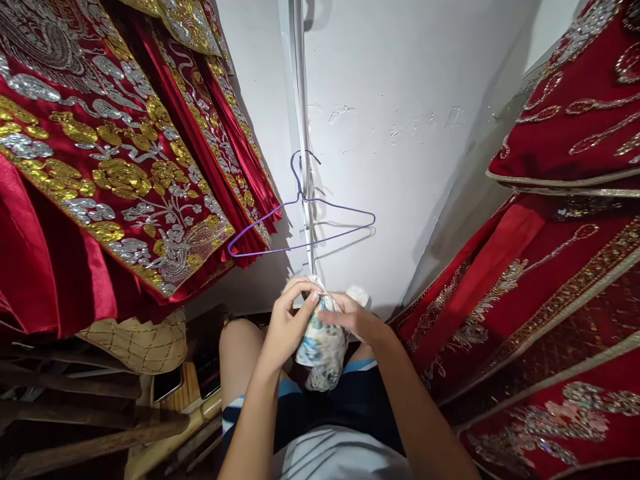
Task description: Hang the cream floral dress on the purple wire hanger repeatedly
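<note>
A bunched white cloth (323,350) with blue and green flower print hangs above my lap. My left hand (295,313) pinches its upper edge between thumb and fingers. On the other side, my right hand (353,317) grips the same edge close by, fingertips nearly meeting the left ones. The cloth's lower part droops in folds between my thighs. A purple wire hanger (300,248) hangs with nothing on it, just beyond my hands, in front of a white upright rail (301,87).
Red garments with gold and silver embroidery (125,180) hang at the left, and a beaded red garment (560,267) at the right. Ahead stands a white wall (400,80). Low at the left are a wooden chair (170,447), a tan quilted item (145,340) and a phone-like slab (168,385).
</note>
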`<state>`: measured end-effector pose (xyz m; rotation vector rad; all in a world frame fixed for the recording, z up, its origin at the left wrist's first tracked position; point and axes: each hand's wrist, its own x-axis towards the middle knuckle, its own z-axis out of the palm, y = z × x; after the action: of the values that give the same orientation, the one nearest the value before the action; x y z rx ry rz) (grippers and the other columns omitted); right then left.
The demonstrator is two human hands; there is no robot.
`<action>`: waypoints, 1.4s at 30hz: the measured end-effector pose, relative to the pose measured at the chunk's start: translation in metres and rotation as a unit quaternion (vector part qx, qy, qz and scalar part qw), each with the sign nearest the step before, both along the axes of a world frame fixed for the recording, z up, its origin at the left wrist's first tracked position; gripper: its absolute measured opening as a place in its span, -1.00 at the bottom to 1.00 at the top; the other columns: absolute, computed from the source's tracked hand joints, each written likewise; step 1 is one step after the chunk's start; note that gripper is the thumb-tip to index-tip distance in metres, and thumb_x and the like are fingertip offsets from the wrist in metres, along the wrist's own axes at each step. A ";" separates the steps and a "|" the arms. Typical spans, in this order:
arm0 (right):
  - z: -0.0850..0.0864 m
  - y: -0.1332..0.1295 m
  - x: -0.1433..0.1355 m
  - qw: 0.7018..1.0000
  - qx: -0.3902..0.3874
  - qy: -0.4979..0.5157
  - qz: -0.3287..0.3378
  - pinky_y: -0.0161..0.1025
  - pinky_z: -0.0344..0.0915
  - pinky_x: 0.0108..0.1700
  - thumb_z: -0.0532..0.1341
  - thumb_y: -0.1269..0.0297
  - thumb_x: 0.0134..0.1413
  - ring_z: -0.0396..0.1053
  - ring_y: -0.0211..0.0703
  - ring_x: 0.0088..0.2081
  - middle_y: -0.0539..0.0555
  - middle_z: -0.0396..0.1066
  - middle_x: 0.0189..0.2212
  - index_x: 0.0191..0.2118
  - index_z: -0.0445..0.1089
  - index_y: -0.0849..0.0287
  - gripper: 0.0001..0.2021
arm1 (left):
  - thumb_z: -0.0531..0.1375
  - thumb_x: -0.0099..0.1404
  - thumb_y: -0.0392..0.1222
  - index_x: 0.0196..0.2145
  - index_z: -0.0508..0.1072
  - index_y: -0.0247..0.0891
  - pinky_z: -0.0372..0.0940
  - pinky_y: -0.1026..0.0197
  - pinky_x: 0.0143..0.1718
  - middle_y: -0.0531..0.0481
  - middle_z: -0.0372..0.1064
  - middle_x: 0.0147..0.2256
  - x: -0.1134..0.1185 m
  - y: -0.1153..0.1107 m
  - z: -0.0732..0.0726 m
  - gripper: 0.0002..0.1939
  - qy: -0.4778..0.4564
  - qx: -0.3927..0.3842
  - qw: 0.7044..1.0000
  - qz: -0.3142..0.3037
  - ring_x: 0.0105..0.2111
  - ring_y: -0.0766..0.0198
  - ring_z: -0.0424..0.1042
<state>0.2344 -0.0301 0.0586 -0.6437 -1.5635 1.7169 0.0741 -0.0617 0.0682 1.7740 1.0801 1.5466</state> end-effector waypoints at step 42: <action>0.048 0.120 0.080 0.807 0.332 -0.102 -0.478 -0.13 0.33 0.00 0.21 0.43 -0.14 0.44 -0.03 -0.08 0.22 0.48 -0.02 0.33 0.14 0.22 -0.20 | 0.15 0.30 -0.19 -0.04 0.46 -0.25 0.27 0.23 -0.22 -0.02 0.49 -0.25 -0.076 0.071 0.076 -0.72 0.261 0.178 0.920 0.233 -0.35 0.25 0.41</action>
<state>0.3147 0.0901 0.1070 -1.0097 -1.4368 0.3191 -0.0023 0.0092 0.1438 2.3966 1.6574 1.6571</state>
